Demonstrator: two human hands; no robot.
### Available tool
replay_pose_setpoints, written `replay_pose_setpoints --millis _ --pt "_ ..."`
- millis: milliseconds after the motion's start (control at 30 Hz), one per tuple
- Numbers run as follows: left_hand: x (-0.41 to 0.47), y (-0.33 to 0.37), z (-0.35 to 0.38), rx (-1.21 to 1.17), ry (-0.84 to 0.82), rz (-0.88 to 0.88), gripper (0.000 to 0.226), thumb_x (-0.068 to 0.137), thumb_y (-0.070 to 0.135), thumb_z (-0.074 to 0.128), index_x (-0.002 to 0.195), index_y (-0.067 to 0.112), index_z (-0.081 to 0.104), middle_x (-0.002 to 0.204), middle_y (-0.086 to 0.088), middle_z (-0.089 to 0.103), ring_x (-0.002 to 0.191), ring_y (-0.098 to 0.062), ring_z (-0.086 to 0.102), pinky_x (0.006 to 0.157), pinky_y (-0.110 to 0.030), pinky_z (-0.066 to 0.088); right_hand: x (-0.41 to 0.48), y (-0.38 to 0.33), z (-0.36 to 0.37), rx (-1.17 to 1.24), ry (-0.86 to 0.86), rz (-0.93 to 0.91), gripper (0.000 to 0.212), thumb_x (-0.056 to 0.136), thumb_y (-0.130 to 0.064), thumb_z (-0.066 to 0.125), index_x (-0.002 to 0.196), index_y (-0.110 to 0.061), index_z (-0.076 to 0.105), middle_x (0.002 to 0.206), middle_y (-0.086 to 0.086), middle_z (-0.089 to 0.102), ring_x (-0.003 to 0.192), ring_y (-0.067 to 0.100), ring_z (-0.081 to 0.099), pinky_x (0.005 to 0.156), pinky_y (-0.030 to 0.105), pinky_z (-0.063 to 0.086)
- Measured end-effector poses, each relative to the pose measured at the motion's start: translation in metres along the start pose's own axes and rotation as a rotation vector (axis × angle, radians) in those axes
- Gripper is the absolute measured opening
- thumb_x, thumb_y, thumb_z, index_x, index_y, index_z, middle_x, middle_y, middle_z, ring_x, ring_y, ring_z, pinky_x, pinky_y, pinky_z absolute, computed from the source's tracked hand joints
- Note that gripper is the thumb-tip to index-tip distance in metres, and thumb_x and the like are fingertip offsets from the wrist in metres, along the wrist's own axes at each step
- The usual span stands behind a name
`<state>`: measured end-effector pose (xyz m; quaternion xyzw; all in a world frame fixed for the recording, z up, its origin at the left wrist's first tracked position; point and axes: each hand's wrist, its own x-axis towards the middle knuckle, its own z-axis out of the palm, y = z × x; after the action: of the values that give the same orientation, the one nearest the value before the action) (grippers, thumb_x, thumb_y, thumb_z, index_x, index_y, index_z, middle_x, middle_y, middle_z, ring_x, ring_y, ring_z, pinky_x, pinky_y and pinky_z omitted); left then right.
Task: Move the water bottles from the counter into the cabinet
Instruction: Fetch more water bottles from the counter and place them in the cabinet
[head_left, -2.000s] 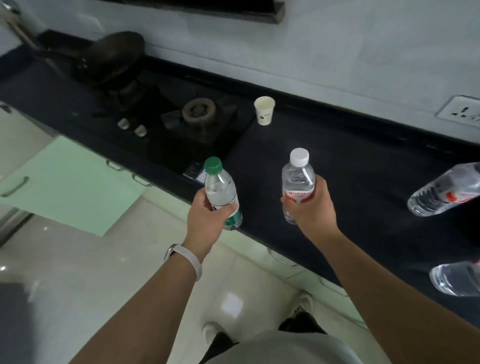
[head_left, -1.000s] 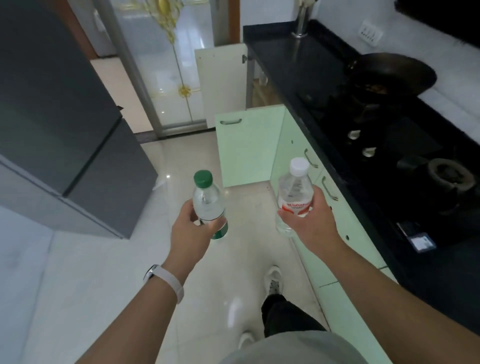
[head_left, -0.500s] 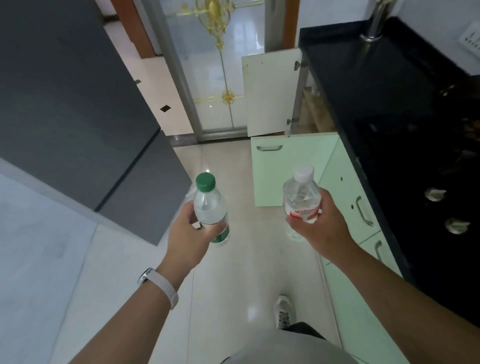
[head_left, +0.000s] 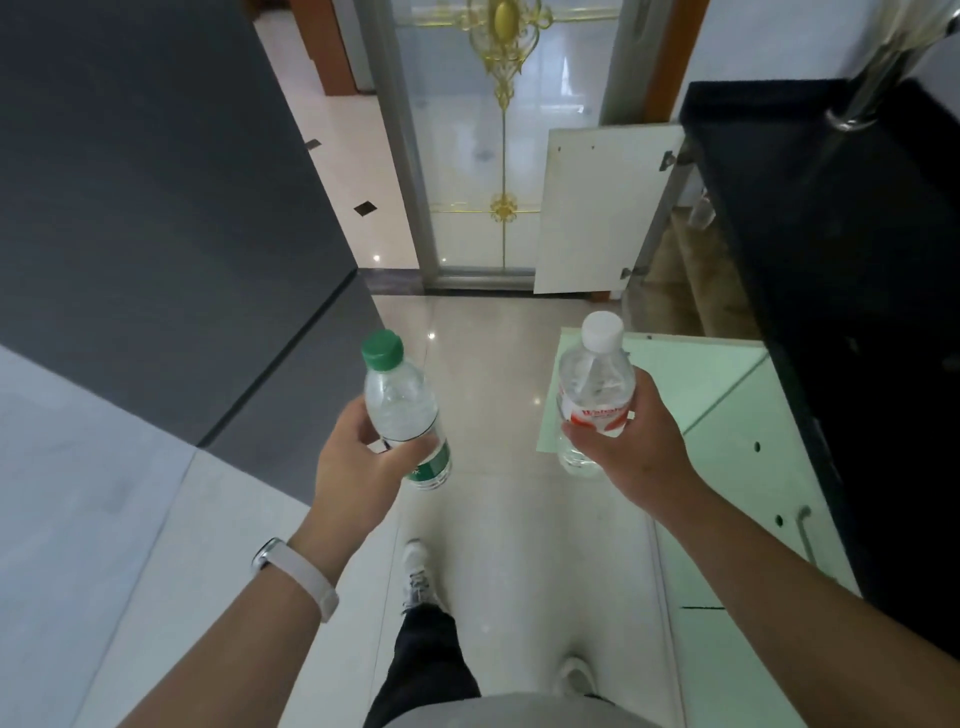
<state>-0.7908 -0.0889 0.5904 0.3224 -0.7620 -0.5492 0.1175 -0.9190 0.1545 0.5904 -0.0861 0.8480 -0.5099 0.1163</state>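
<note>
Water bottles, two small clear plastic ones, are riding upright in my fists: my left hand (head_left: 358, 467) is wrapping the green-capped bottle (head_left: 402, 410) at its green label band, and my right hand (head_left: 628, 447) is clasping the white-capped, red-labelled bottle (head_left: 595, 384) at mid-body. Both are looking full, so I am judging them moderately heavy, with thin walls that would dent under a hard squeeze and smooth sides that could slip. They are hanging over the pale tiled floor (head_left: 493, 374), off the black stone counter (head_left: 831, 260) at three o'clock, with the open white cabinet door (head_left: 597, 208) at one o'clock.
</note>
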Motion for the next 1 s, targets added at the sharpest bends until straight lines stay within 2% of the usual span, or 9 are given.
replay_pose_setpoints --millis 100,300,400,500,667,733,867,1000 --pt "0.052 -0.009 -0.021 -0.012 -0.020 0.008 0.048 0.075 0.024 0.088 0.115 0.032 0.064 0.108 0.015 0.072 0.100 -0.002 0.067 0.086 -0.029 0.052 0.032 -0.017 0.037 -0.006 0.031 0.022 0.059 0.070 -0.025 0.087 0.112 -0.037 0.046 0.097 -0.021 0.061 0.087 -0.002 0.060 0.076 0.023 0.046" --pt "0.160 -0.007 -0.064 -0.025 -0.113 0.053 0.043 0.075 0.021 0.087 0.106 0.037 0.062 0.098 0.018 0.071 0.091 0.004 0.067 0.078 -0.022 0.051 0.093 -0.072 0.110 -0.011 0.096 0.110 0.053 0.071 -0.031 0.086 0.103 -0.038 0.044 0.095 -0.021 0.058 0.085 0.004 0.060 0.084 0.035 0.052" --pt "0.209 -0.005 -0.081 -0.001 -0.145 0.078 0.046 0.074 0.020 0.087 0.113 0.028 0.064 0.099 0.015 0.072 0.092 -0.002 0.068 0.080 -0.024 0.053 0.119 -0.097 0.134 0.002 0.131 0.085 0.057 0.071 -0.029 0.087 0.106 -0.038 0.044 0.099 -0.019 0.059 0.090 0.005 0.060 0.080 0.029 0.049" --pt "0.245 0.002 -0.093 0.002 -0.173 0.098 0.051 0.074 0.018 0.087 0.119 0.021 0.063 0.104 0.012 0.071 0.095 -0.006 0.068 0.081 -0.025 0.053 0.141 -0.115 0.151 0.021 0.149 0.085 0.051 0.070 -0.029 0.087 0.101 -0.039 0.047 0.100 -0.020 0.060 0.090 0.006 0.062 0.078 0.025 0.048" --pt "0.286 0.015 -0.097 -0.028 -0.191 0.108 0.049 0.075 0.013 0.086 0.118 0.020 0.063 0.104 0.011 0.070 0.095 -0.007 0.067 0.076 -0.020 0.049 0.172 -0.133 0.165 0.001 0.174 0.082 0.060 0.071 -0.031 0.087 0.113 -0.038 0.045 0.100 -0.022 0.057 0.089 0.004 0.060 0.076 0.021 0.044" --pt "0.300 0.019 -0.095 -0.041 -0.202 0.102 0.050 0.075 0.011 0.086 0.119 0.020 0.063 0.106 0.009 0.070 0.096 -0.009 0.068 0.077 -0.021 0.050 0.183 -0.137 0.167 0.013 0.185 0.084 0.061 0.072 -0.028 0.086 0.114 -0.037 0.044 0.099 -0.024 0.055 0.086 0.002 0.059 0.070 0.014 0.041" --pt "0.329 0.033 -0.080 -0.078 -0.231 0.075 0.054 0.074 0.005 0.086 0.122 0.016 0.063 0.109 0.003 0.071 0.098 -0.012 0.068 0.073 -0.015 0.048 0.208 -0.136 0.169 0.040 0.202 0.102 0.058 0.074 -0.024 0.085 0.113 -0.035 0.043 0.097 -0.025 0.054 0.084 0.001 0.059 0.066 0.009 0.039" --pt "0.364 0.048 -0.057 -0.055 -0.257 0.097 0.050 0.074 0.010 0.087 0.118 0.019 0.064 0.105 0.006 0.071 0.098 -0.014 0.068 0.075 -0.022 0.049 0.245 -0.131 0.163 0.108 0.207 0.126 0.059 0.076 -0.019 0.083 0.115 -0.034 0.042 0.097 -0.026 0.053 0.083 -0.001 0.058 0.059 0.004 0.040"
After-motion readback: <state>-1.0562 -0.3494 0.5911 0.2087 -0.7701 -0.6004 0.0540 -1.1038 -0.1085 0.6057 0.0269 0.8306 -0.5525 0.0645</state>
